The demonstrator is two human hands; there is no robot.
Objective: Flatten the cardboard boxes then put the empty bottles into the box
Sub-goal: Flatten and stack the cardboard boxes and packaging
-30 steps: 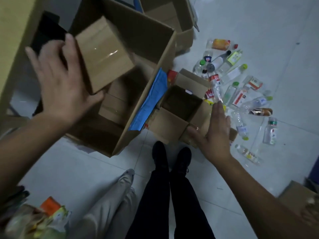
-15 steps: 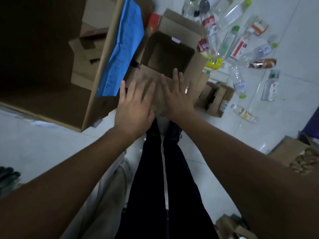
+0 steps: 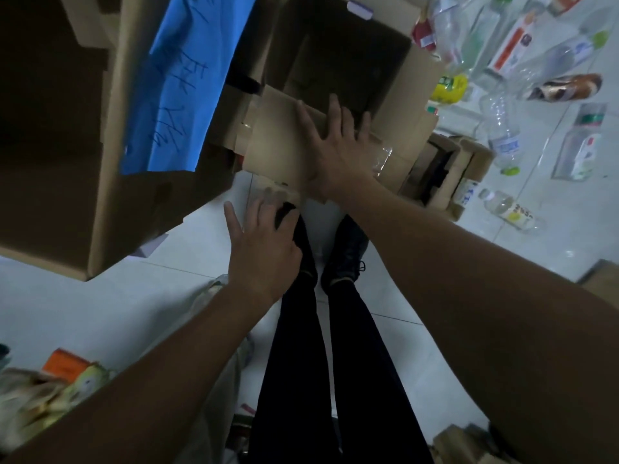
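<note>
Item 1. Small cardboard box point(image 3: 338, 58), open at the top, standing on the pale tiled floor point(image 3: 418, 289) at 12 o'clock from the person's shoes point(image 3: 348, 252). Its near flap point(image 3: 274, 145) folds out toward the person.

Item 2. Right hand point(image 3: 338, 155), laid palm-down on the near flap. Grip wide: fingers straight and spread, fingertips reaching the box's rim, holding nothing.

Item 3. Left hand point(image 3: 264, 242), at 7 o'clock from the right hand, below the flap's lower edge. Grip wide, fingers straight. The fingertips are blurred, so contact with the cardboard cannot be told.

Item 4. Large cardboard box point(image 3: 100, 182), at 10 o'clock, just beside the small box. A blue sheet point(image 3: 181, 78) with handwriting lies over its wall.

Item 5. Bottles point(image 3: 502, 135), empty, mostly clear plastic, scattered lying on the floor from 1 to 3 o'clock, apart from both hands.

Item 6. Low carton point(image 3: 469, 172), at 3 o'clock, touching the small box.

Item 7. Legs point(image 3: 301, 346) in dark trousers, at 6 o'clock.
</note>
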